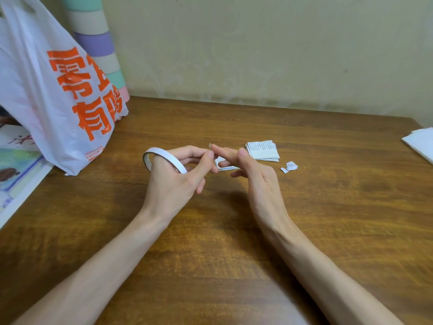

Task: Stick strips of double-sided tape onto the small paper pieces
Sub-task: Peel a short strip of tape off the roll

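Your left hand (173,181) pinches the loose end of the tape roll (161,152), and your right hand (257,181), fingers mostly straight, touches that end, so pull slowly and lay it flat on the paper piece (223,165) just under your fingers, left of the pile (263,151).

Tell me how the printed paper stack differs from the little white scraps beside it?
The paper stack is far bigger than the white scraps. The stack is flat, squared and covered in print; the scraps are ragged, curled and blank. Both lie on the wooden table.
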{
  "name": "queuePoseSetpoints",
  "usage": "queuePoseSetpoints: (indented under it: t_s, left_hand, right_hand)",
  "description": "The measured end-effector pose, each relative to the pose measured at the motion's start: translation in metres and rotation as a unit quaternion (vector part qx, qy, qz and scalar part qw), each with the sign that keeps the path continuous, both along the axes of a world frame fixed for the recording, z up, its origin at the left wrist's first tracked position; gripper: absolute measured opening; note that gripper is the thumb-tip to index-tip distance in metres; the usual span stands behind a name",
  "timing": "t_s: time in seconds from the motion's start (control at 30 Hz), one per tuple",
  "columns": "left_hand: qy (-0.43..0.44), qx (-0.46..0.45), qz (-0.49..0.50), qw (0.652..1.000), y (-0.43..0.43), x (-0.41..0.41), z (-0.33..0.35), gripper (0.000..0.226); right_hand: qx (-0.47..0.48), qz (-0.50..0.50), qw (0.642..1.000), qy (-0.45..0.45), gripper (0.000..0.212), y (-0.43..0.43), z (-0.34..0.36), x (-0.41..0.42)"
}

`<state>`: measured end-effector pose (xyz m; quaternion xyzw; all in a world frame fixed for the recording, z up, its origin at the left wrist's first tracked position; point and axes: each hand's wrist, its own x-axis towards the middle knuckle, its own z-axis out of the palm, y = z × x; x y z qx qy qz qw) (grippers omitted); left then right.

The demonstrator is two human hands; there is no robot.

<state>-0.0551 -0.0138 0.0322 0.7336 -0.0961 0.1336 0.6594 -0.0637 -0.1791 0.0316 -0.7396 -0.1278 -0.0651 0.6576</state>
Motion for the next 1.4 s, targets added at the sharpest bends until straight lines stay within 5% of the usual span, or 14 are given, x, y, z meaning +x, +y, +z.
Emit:
queuePoseSetpoints:
  t_s: [1.1,1.4]
  left_hand:
    - [0.009,-0.004,0.034,0.999,0.0003,-0.0011,0.0009,0.007]
    - [0.019,0.002,0.028,0.999,-0.001,-0.001,0.0028,0.008]
  right_hand:
    - [-0.015,-0.002,1.0,-0.025,0.046,0.0021,-0.0051,-0.0008]
    - [0.131,0.018,0.986,0.096,0.057,-0.0004,-0.0017,0.0037]
